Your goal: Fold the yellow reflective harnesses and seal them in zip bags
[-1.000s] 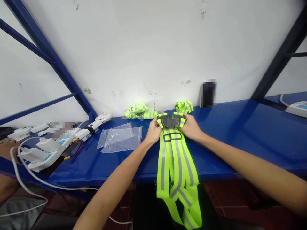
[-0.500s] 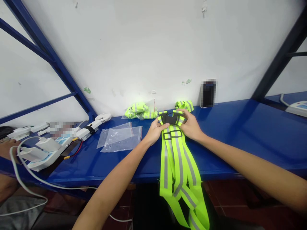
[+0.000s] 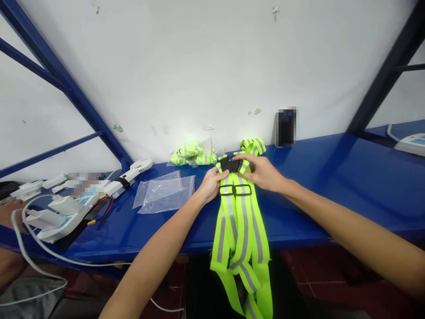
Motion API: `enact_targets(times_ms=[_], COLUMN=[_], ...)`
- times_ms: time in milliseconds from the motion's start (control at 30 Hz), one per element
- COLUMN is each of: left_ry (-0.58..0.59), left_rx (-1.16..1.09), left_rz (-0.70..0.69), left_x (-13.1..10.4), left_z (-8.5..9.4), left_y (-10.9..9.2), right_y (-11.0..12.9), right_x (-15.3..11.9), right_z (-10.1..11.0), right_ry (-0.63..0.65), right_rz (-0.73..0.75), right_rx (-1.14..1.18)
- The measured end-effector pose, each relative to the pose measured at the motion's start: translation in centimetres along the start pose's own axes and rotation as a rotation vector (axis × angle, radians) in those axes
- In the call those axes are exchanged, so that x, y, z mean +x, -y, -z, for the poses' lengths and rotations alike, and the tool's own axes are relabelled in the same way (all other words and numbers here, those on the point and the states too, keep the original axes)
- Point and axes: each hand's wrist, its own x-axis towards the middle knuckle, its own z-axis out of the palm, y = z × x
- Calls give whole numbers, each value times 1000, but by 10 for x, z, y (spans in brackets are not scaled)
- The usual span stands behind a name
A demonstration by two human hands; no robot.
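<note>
A neon yellow reflective vest of elastic straps with grey stripes hangs from my hands over the table's front edge. My left hand pinches its upper end, the thumb on a black plastic buckle. From the other side my right hand grips the strap and buckle, its index finger across the top. Two black strap sliders sit side by side just below the buckle. The lower straps hang in loops, partly twisted.
Clear zip bags lie left of my hands. Bagged neon straps and a neon roll sit by the wall, near a dark phone. A white fan, power strip and cables crowd the left. Another person's hand shows at far left.
My right hand's fingers have moved left over the buckle's top. The two sliders now lie side by side, no longer overlapping, and the hanging straps have swung slightly left.
</note>
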Motion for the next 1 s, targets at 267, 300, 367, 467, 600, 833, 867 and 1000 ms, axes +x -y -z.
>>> enact_targets(times_ms=[267, 300, 367, 467, 600, 833, 867, 1000], left_ry=[22, 23, 14, -12, -33, -102, -109, -159], left_rx=[-21, -16, -4, 27, 56, 219, 254, 318], left_rz=[-1, -6, -19, -67, -138, -307, -341, -368], left_x=[1, 1, 1, 3, 6, 2, 1, -5], left_z=[-1, -1, -2, -1, 0, -5, -5, -7], left_y=[0, 1, 5, 14, 23, 22, 22, 21], right_y=[-2, -4, -6, -8, -8, -4, -4, -8], right_x=[-2, -2, -3, -4, -5, -4, -4, -3], right_z=[-3, -7, -14, -22, -23, -22, -23, -29], right_ry=[-44, -75, -132, -178, -146, -95, -114, -173], right_rz=[-5, -3, 0, -3, -43, -65, -75, -143], right_rx=[38, 35, 35, 50, 64, 152, 171, 294])
